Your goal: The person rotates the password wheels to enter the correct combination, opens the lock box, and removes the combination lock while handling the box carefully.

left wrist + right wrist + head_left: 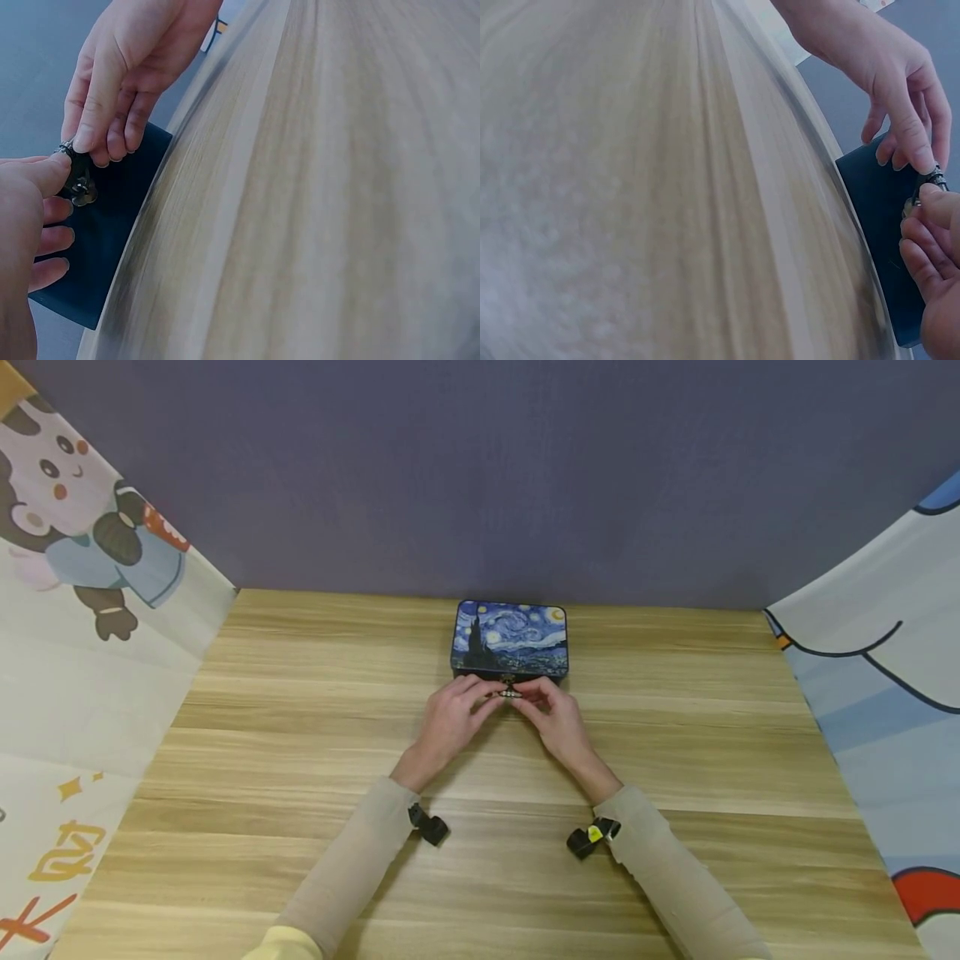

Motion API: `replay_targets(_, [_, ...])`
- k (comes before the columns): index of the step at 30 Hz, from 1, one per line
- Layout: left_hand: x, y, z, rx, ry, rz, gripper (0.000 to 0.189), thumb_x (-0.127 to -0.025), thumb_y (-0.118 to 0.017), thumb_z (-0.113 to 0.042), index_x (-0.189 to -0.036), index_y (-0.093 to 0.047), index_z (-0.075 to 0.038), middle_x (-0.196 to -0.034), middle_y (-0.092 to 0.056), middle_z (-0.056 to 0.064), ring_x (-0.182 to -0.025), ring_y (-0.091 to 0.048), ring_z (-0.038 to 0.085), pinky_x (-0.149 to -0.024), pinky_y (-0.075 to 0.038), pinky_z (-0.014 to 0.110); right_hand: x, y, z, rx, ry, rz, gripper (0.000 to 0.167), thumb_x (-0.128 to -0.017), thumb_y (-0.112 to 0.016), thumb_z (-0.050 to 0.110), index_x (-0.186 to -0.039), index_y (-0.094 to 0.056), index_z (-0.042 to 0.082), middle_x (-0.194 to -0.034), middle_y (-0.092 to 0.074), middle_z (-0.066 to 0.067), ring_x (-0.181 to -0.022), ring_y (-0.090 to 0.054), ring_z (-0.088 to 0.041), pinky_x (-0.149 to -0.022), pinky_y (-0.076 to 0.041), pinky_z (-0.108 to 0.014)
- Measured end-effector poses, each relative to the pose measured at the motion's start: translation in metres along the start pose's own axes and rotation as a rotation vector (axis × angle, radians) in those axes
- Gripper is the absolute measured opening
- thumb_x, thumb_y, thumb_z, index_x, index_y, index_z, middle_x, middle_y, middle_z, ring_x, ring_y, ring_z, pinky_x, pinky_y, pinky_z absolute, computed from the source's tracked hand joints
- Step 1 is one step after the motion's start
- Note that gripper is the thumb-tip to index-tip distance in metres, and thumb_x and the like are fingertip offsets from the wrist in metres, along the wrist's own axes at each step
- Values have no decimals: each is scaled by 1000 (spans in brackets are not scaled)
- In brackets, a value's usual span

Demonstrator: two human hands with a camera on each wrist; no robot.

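A tin box (510, 635) with a starry night painting on its lid lies closed at the back of the table. At the middle of its front side is a metal clasp (82, 193). A small combination padlock (511, 693) with a row of dials is by this clasp. My left hand (452, 710) pinches the padlock's left end between thumb and fingers. From the other side my right hand (555, 718) pinches its right end. In the wrist views the fingertips cover much of the padlock (934, 176), so whether its shackle is open cannot be seen.
The wooden table (360, 727) meets a dark grey-blue wall (510, 468) just behind the box. Printed cartoon panels stand along the left (82, 677) and right (885, 693) edges. A small black device (429, 825) is strapped at the left wrist, another (592, 837) at the right.
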State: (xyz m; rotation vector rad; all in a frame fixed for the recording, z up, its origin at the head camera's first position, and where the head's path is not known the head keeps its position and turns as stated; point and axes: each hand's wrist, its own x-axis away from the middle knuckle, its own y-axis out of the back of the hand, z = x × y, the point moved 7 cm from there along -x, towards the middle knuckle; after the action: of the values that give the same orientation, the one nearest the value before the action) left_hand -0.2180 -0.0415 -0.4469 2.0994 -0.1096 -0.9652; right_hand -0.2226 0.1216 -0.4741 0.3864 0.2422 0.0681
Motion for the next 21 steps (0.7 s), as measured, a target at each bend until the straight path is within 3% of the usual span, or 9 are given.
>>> replay_targets(21, [1, 0, -2, -64, -29, -9, 24, -90, -82, -22, -111, -79, -13, -96, -75, 0, -81, -67, 15, -73, -59, 27, 0, 0, 2, -5, 1, 10, 19, -96, -72, 6, -115, -70, 0, -107, -73, -17, -94, -69, -29, -81, -55, -21])
